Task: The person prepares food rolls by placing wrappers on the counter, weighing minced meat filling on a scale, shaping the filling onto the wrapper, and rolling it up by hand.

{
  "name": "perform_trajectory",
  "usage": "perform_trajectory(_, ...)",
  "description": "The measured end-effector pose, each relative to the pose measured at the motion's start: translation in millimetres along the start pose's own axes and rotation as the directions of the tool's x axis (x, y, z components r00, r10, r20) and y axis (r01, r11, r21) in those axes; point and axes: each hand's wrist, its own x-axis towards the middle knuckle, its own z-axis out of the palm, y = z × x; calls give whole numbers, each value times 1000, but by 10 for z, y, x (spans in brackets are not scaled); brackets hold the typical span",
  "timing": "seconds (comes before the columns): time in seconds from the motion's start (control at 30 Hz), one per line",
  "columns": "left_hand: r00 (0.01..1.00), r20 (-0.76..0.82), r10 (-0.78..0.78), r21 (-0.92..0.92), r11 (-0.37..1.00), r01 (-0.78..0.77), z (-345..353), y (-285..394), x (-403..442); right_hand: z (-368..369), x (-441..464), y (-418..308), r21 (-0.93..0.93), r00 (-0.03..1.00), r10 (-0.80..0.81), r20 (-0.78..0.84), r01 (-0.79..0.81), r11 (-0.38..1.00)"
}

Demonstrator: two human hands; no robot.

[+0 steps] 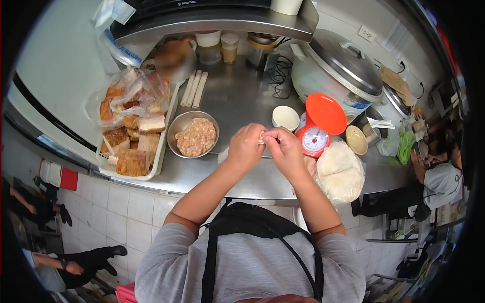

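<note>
My left hand [246, 147] and my right hand [283, 147] meet over the front of the steel counter. Between their fingertips is a pale spring roll [261, 138], mostly hidden by my fingers; both hands are closed on it. To the left stands a metal bowl [173, 136] of raw ground meat filling [196, 138]. Behind that bowl, three finished-looking pale rolls [194, 89] lie side by side. Just beyond my right hand is a small white bowl [285, 117]. A plastic-wrapped stack of round wrappers [341, 172] lies right of my right forearm.
A red dial scale [315, 140] with a red pan stands right of the white bowl. Behind it is a large lidded cooker [333, 70]. At left, a white tray [162, 146] holds roasted meat chunks. A steel shelf [217, 25] overhangs the back. Other people are at both sides.
</note>
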Motion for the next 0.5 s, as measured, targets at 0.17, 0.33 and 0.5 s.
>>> perform_trajectory(0.17, 1000, -13, 25, 6, 1000, -25, 60, -104, -51, 110, -32, -51, 162, 966, 257, -40, -247, 955)
perform_trajectory(0.33, 996, 56, -68, -77, 994, 72, -4, -98, -52, 6, -3, -10, -122, 985, -150, 85, 160, 979)
perform_trajectory(0.5, 994, 98, -38, -75, 996, 45, 8, -161, -71, -13, 43, -27, -205, 982, -116, 146, 145, 968)
